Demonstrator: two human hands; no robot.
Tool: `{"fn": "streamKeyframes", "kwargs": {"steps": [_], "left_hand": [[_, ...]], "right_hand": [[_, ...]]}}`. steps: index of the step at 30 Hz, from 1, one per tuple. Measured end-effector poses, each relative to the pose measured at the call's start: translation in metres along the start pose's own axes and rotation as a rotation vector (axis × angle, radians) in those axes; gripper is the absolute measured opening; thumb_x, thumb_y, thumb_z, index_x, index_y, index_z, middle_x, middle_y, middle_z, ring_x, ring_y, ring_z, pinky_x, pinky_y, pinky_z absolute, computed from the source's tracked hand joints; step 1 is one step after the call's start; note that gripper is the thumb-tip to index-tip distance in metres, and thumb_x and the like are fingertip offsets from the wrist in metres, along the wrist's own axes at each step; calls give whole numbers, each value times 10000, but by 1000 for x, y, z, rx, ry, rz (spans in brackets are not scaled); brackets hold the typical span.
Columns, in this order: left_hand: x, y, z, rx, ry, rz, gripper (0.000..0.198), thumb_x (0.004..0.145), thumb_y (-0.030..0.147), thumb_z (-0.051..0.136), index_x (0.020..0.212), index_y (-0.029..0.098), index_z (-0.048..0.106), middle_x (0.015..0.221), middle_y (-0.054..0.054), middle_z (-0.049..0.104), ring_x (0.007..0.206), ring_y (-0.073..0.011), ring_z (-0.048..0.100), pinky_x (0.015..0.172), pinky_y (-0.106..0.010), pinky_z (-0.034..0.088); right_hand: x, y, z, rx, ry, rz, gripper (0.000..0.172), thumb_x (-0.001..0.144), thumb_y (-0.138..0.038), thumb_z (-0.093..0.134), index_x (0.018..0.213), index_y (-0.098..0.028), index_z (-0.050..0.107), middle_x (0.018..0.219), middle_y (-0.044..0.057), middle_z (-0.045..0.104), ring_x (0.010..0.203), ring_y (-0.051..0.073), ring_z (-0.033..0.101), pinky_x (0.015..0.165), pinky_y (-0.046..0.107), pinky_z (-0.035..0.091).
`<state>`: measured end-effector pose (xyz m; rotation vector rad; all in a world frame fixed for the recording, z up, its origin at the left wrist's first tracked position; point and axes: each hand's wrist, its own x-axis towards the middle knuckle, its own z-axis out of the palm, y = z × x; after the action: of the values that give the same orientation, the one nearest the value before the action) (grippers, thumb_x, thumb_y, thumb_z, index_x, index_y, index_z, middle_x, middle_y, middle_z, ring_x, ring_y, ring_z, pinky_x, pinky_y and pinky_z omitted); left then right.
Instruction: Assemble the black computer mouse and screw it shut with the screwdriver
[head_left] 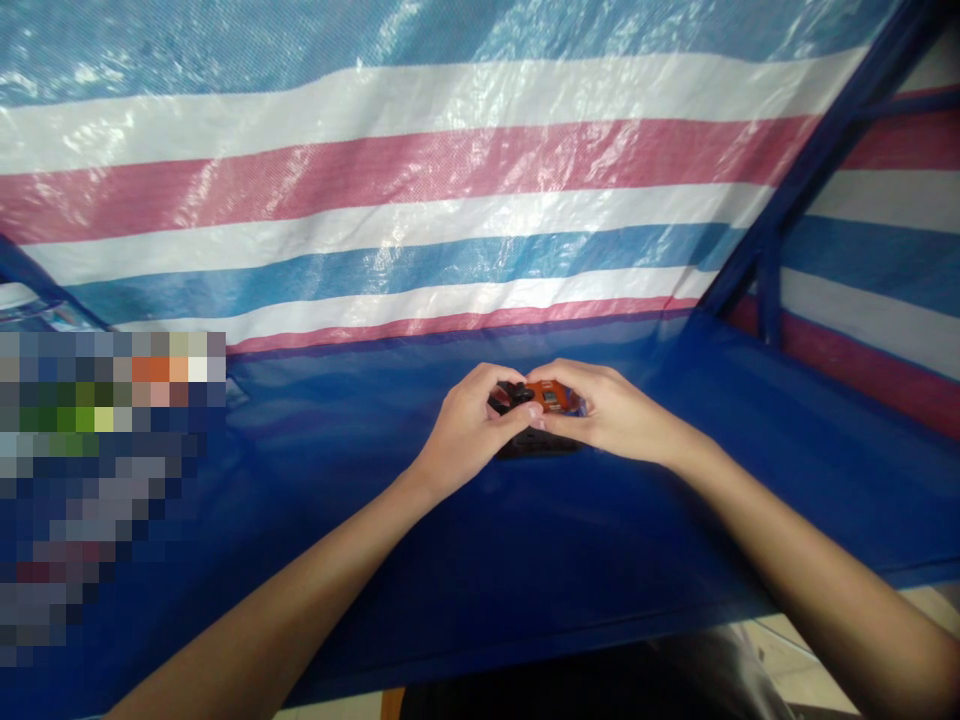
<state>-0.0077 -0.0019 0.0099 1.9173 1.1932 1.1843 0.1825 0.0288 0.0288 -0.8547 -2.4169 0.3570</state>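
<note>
Container at far left: a clear vessel with a white top (19,295), cut by the picture's edge; its contents cannot be told.
Pixelated patch (97,450): covers the left part of the surface (360,610); items inside it cannot be identified.
Orange piece (553,397): between the two hands, above the middle of the surface, its right end within the right hand.
Black part (516,392): just left of the orange piece, within the curve of the left hand; whether the two are joined cannot be told.
Left hand (471,418): index finger above, thumb below, fingers pinching the black part.
Right hand (611,402): index finger along the far side, thumb on the near side, fingers closed about the orange piece.
Dark flat piece (541,444): below the thumbs, partly hidden; whether it rests on the surface cannot be told.
Surface finish: smooth, deep blue, slightly glossy.
Backdrop: woven plastic sheeting (450,165), creased and shiny, striped blue, white and red.
Frame: dark blue bar (806,170), slanting at right.
</note>
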Motion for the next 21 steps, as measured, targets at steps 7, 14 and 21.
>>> {"fn": "streamKeyframes", "kwargs": {"steps": [7,14,21], "left_hand": [[5,-4,-3,-107,40,-62,219,780,364,635,895,179,623,879,-12,663,794,-142,598,734,-260,462],[6,-8,-3,-94,-25,-78,257,782,374,626,953,184,648,926,-33,678,842,-164,608,754,-275,465],[11,-8,-13,-58,-247,-128,409,723,244,657,1126,177,620,1000,-58,682,869,-189,622,749,-296,476]], "right_hand": [[0,0,-7,104,-8,27,287,843,-375,563,1059,-194,620,983,55,672,846,176,627,715,268,474],[-1,1,-13,187,-74,143,255,811,-381,590,977,-200,659,935,39,691,723,152,626,615,253,463],[-2,7,-15,124,-146,143,253,824,-381,577,974,-192,650,899,29,685,736,154,619,671,264,451]]}}
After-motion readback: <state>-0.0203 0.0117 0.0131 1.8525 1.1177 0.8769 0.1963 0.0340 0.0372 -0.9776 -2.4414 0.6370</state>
